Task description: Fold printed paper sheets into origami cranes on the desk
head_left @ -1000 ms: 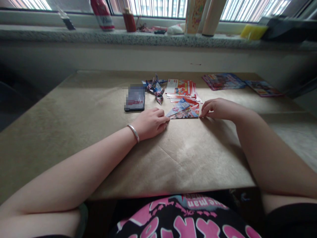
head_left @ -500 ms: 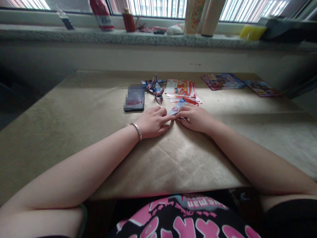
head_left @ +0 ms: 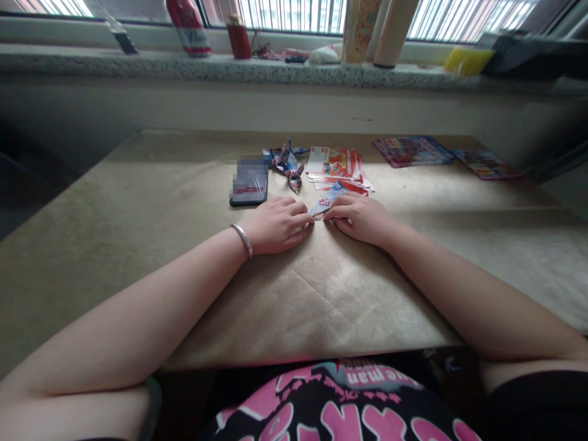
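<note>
On the desk (head_left: 275, 306), by the paper's (head_left: 332, 192) near edge, neither hand is clenched: the left hand's (head_left: 278, 225) fingertips meet its left corner, the right hand (head_left: 362, 218) covers its right part; any pinch is unclear. Pinning that corner lightly while pressing flat should keep edges true. Left of the paper sits a phone (head_left: 250, 184); beyond it, cards (head_left: 333, 162).

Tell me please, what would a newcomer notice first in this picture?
Probably the left hand and right hand first, at the colourful paper on the table. Next, the pink-lettered shirt, along the picture's bottom. A red-and-white bottle stands on the windowsill, upper left.
</note>
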A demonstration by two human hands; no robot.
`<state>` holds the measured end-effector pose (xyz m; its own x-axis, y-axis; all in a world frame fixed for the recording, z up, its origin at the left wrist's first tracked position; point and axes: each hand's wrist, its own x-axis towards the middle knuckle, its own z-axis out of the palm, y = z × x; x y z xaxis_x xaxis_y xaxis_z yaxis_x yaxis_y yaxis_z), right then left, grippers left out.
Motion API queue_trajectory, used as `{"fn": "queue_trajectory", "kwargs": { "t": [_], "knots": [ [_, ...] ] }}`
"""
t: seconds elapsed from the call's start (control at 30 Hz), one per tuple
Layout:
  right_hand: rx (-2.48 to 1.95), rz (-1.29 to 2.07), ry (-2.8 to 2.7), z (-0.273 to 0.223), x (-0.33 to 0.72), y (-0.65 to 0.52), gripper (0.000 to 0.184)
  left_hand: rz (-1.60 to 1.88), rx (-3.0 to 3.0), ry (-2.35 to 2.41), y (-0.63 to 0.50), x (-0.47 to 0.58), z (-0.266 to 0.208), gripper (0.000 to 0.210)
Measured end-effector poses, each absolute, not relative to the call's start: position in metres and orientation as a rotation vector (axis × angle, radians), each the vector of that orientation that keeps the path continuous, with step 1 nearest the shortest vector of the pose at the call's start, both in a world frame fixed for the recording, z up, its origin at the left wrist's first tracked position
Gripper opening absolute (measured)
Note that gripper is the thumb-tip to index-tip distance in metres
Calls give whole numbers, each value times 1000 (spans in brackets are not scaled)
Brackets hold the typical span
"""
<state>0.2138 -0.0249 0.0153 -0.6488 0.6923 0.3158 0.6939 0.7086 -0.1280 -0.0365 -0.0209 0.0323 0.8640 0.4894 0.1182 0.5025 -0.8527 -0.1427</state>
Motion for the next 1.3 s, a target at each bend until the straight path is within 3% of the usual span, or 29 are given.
{"fn": "queue_trajectory", "kwargs": {
  "t": [0.77, 1.3],
  "knots": [
    [-1073, -122, -2660, 19, 213, -27, 27, -331, -3067, -675, -11, -55, 32, 23],
    [-980, -213, -2692, 16, 199, -27, 30, -412, -2979, -697, -13, -44, 21, 29]
  ]
}}
